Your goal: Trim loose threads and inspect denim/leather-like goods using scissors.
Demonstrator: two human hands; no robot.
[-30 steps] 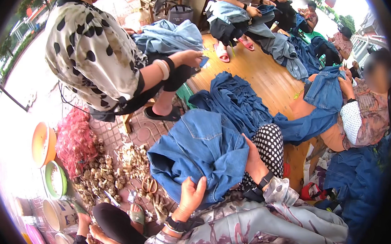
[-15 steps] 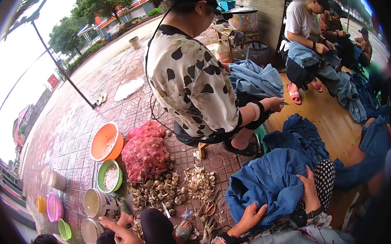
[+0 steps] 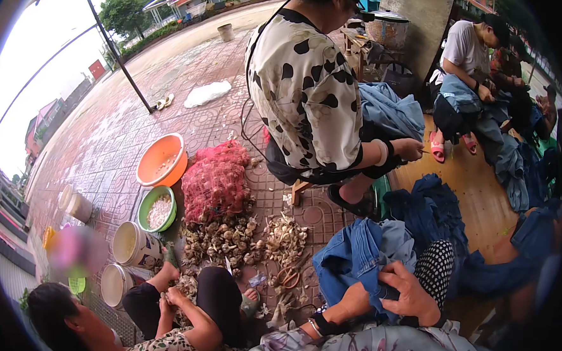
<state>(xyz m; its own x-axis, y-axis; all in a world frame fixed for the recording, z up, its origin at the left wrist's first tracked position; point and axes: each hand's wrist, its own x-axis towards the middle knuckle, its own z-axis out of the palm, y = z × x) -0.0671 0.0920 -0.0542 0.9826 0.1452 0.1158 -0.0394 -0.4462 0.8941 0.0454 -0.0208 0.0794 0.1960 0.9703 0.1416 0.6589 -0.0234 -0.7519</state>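
Note:
A blue denim garment [image 3: 349,261] lies bunched over my lap, its paler side [image 3: 397,240] turned up along the right. My right hand [image 3: 414,294] grips its near edge with curled fingers. Close beside it, my left hand [image 3: 352,300] is closed on the cloth at the lower left; its fingertips are hidden in the folds. Dark bands circle both wrists. Just beyond the garment, dark blue denim [image 3: 426,212] is heaped against a knee in black dotted cloth [image 3: 435,269].
Garlic bulbs [image 3: 224,242], a red mesh sack [image 3: 214,182] and scissors [image 3: 289,277] lie left on the paving. Orange [image 3: 180,165] and green [image 3: 169,221] basins stand behind. A seated person [image 3: 308,91] holds denim ahead; another person [image 3: 168,334] works at lower left. More people sit far right.
My hands have come closer together, and the garment is refolded with its paler side showing. My view has shifted left, bringing more of the lower-left person into sight.

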